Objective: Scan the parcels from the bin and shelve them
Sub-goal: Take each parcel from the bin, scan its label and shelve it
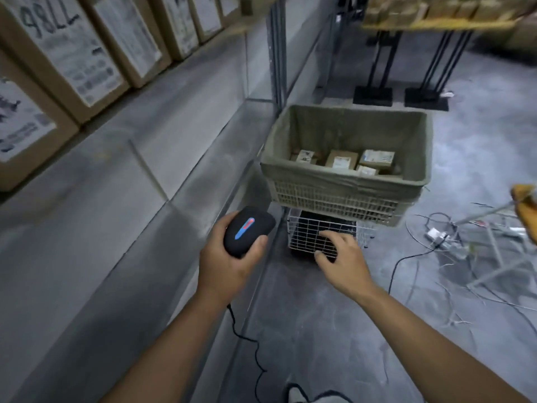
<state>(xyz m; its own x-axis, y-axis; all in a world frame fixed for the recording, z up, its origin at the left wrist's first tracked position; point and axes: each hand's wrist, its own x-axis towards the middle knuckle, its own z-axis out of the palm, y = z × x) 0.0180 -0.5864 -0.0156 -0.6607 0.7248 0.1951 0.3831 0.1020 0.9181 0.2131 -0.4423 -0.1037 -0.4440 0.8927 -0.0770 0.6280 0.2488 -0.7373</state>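
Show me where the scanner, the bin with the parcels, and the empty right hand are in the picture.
scanner (247,229): head view, on its black top face beside the blue and red strip.
bin (343,175): head view, on the cloth-covered front rim.
right hand (341,251): head view, on the back of the hand.

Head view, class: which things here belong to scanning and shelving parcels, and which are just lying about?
Job:
scanner in left hand
right hand, empty
bin
parcels
shelf

Lying about:
loose cables
black stands
white wire crate
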